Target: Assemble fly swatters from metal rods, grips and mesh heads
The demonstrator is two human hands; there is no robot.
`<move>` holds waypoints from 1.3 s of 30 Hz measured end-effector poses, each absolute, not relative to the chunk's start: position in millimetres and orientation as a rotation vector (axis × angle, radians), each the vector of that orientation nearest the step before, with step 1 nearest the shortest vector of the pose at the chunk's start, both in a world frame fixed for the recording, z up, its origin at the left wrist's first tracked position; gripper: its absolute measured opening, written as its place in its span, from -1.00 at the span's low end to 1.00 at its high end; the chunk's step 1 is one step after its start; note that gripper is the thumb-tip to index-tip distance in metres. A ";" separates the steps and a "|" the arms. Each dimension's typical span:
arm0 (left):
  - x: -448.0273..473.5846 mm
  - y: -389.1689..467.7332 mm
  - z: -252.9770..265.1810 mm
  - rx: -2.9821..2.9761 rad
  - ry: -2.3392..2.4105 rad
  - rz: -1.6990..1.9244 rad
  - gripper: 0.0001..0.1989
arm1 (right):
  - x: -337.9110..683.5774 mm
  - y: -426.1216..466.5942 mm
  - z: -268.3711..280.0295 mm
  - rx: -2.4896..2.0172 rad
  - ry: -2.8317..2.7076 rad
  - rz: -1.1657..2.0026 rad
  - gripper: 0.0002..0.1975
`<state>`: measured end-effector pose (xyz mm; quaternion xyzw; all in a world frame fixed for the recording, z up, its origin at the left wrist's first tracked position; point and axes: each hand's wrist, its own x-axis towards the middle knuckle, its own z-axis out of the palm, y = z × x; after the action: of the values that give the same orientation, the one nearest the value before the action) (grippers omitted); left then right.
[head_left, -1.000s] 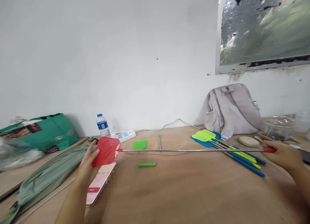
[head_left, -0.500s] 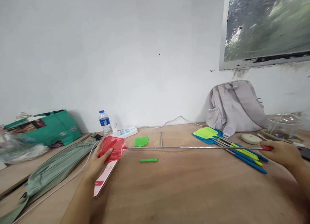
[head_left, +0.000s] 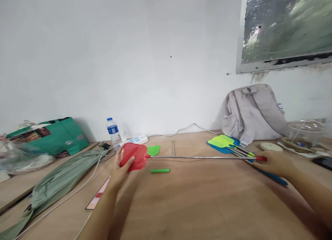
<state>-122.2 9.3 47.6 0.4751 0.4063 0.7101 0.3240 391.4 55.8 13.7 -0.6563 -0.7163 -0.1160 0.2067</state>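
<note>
Head view: red swatter [head_left: 133,156] handle hidden in right hand [head_left: 273,163].

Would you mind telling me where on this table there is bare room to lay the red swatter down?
The wood in front of the red swatter, between both forearms, is bare. It is crowded by the swatter pile near the backpack, and along the left by the grey-green bag.

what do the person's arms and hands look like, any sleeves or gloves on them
Both arms are bare as far as the view shows: no sleeves, no gloves. The left hand and right hand show no rings, watch or bracelet that I can make out. The fingers are uncovered, with no tape or markings.
</note>
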 end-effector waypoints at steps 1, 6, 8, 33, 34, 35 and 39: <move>-118.6 10.0 46.5 1.254 1.073 1.855 -0.26 | 388.3 55.2 14.6 -1.844 -2.057 -0.306 -0.81; -94.5 13.6 39.9 1.256 1.018 1.814 -0.27 | 365.7 50.6 21.2 -1.866 -2.134 -0.350 -0.78; -85.5 14.9 36.6 1.247 1.012 1.836 -0.27 | 355.9 48.1 24.2 -1.895 -2.085 -0.386 -0.77; -37.7 12.2 22.3 1.081 0.900 1.854 -0.31 | 287.6 20.7 27.6 -1.845 -2.094 -0.407 -0.79; -38.3 12.3 22.2 1.086 0.902 1.841 -0.30 | 286.5 19.7 27.8 -1.843 -2.097 -0.403 -0.79; -39.2 12.5 21.7 1.097 0.907 1.830 -0.29 | 285.4 18.8 28.1 -1.843 -2.098 -0.400 -0.79; -44.2 14.5 17.7 1.181 0.958 1.821 -0.29 | 282.0 16.2 30.0 -1.843 -2.101 -0.381 -0.81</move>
<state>-44.2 14.5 17.7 0.4616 0.3742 0.7115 0.3752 282.0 16.2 30.0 -0.6451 -0.7352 -0.1334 0.1598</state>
